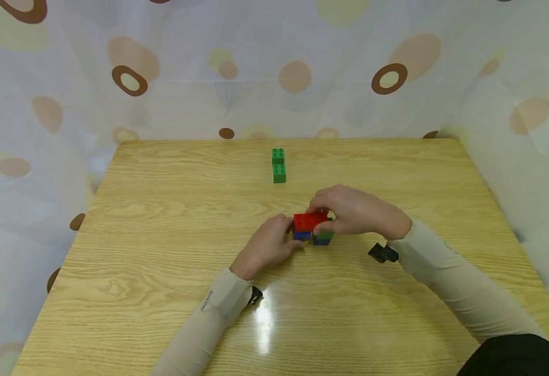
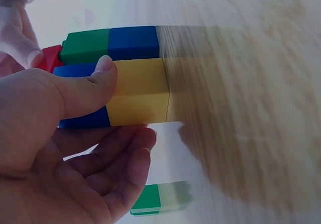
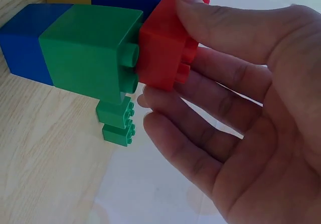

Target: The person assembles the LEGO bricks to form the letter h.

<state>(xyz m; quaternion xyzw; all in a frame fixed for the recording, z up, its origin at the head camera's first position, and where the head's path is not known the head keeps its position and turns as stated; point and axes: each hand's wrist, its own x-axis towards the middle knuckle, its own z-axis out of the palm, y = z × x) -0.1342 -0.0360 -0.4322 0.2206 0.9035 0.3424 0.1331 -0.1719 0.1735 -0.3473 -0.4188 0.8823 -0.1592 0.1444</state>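
Observation:
Two short stacks of toy building bricks stand side by side. In one, a blue brick (image 2: 83,72) sits on a yellow brick (image 2: 140,91). My left hand (image 1: 272,243) holds this stack between thumb and fingers. The other stack has a green brick (image 3: 90,48) on top of a blue brick (image 3: 22,43). My right hand (image 1: 351,211) pinches a long red brick (image 1: 304,222) that spans the tops of both. In the right wrist view, green studs show between the red brick and the green brick, and the red one looks slightly tilted.
Two loose green bricks, a nearer one (image 1: 279,174) and a farther one (image 1: 278,155), lie toward the back of the wooden table (image 1: 176,193). A patterned sheet (image 1: 255,78) hangs behind the table and along its sides.

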